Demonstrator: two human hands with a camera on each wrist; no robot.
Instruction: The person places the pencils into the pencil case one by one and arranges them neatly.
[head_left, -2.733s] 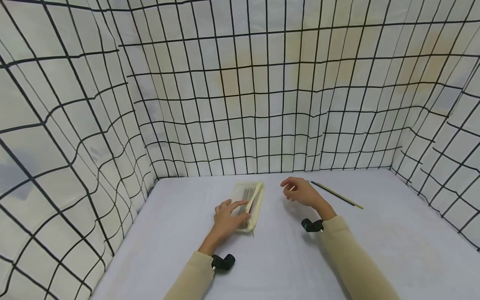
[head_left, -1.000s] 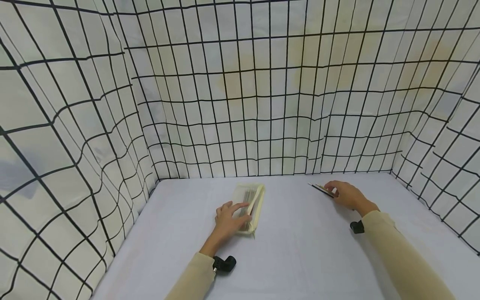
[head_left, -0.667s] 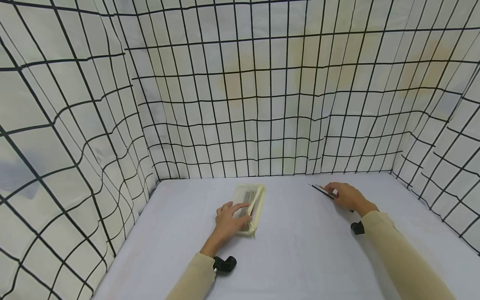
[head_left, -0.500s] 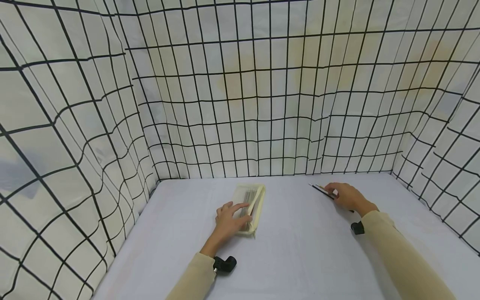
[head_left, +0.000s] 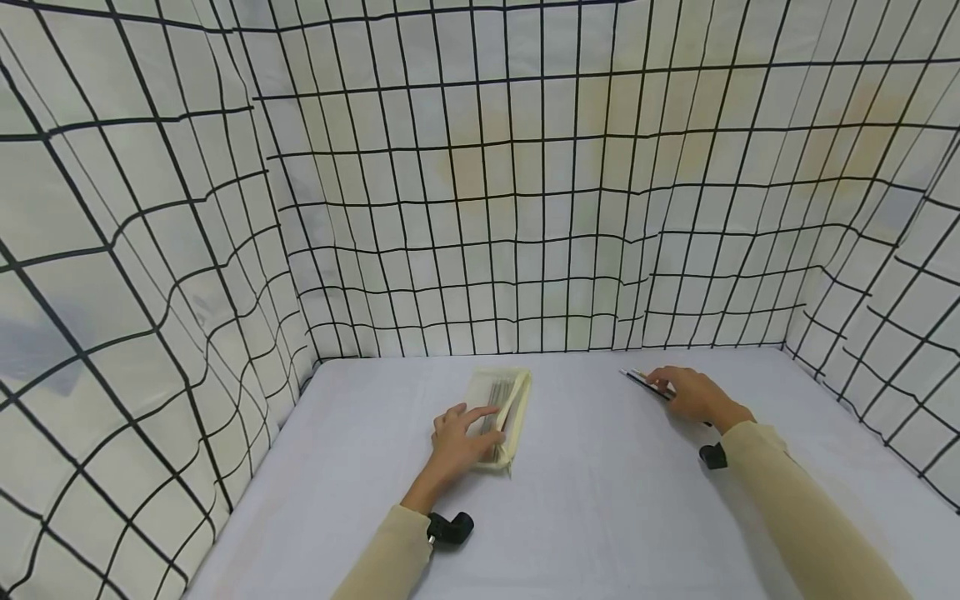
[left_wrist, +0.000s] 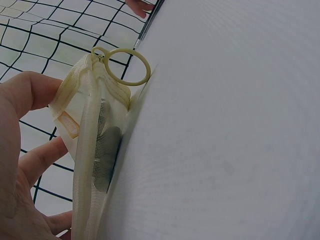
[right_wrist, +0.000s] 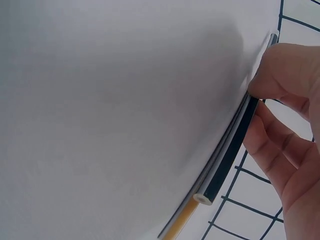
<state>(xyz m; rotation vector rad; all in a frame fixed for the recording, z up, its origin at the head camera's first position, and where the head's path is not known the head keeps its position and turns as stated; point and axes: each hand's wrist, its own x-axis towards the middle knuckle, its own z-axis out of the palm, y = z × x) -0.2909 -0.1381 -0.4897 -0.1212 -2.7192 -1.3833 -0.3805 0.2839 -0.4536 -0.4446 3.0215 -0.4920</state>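
A pale yellow mesh zip pouch (head_left: 517, 417) lies on the table with slim dark items inside. My left hand (head_left: 454, 442) pinches its zipped edge, thumb and fingers on either side of the cloth in the left wrist view. A ring-shaped zip pull (left_wrist: 148, 70) hangs at the pouch's end, and a dark rounded item (left_wrist: 107, 157) shows through the mesh. Farther right, my right hand (head_left: 692, 395) pinches a dark pencil (right_wrist: 231, 152) with a white end. Alongside and partly under it is a yellow pencil (right_wrist: 180, 219), its upper part hidden by the dark one and my fingers.
A white cloth covers the table (head_left: 577, 517). Behind it and at both sides stand white walls with black netting (head_left: 555, 208). A black wrist camera (head_left: 450, 528) sits on the left sleeve, another (head_left: 713, 456) on the right.
My right hand has moved right from beside the pencils' far ends and now pinches the dark pencil. Lately the pencils have shifted only slightly. My left hand stays at the pouch.
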